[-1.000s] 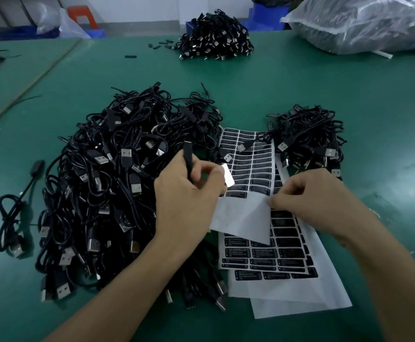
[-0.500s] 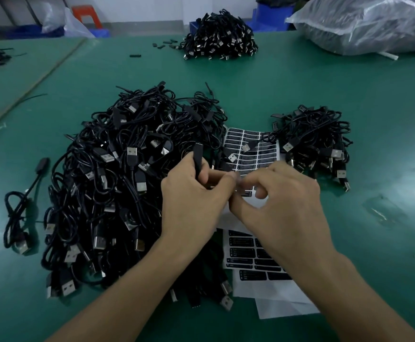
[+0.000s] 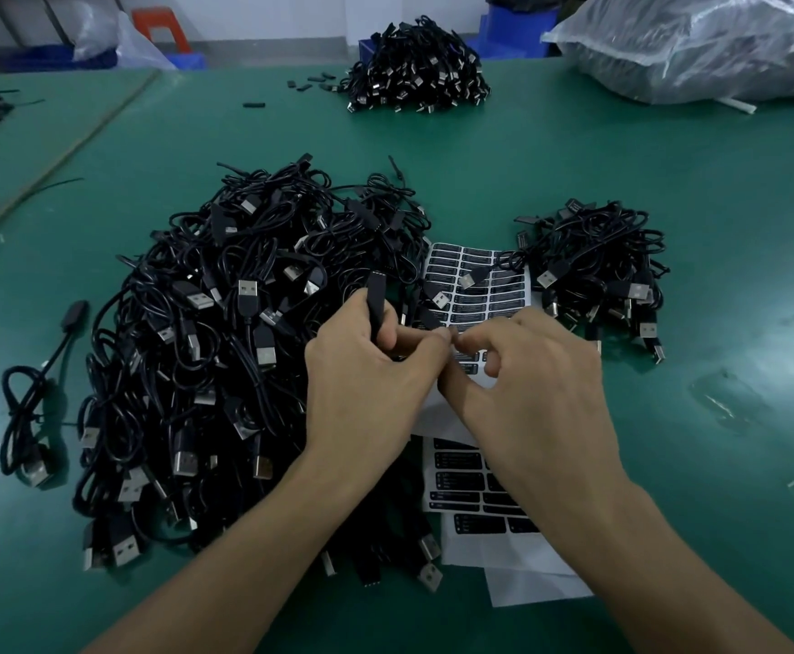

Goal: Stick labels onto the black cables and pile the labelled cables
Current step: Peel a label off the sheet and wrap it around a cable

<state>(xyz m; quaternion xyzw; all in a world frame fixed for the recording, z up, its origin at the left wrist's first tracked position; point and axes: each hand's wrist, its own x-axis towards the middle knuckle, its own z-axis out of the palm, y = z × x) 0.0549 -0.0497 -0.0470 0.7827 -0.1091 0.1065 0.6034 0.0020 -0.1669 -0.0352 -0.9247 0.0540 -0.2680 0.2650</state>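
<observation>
Most cables wait in the big heap; only a small pile lies beside the label sheet. Left hand grips one cable end above the sheet; right hand pinches at it.

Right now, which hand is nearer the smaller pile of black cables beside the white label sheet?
Right. The right hand lies just left of the smaller pile; the left hand is farther left, gripping a black cable plug.
</observation>
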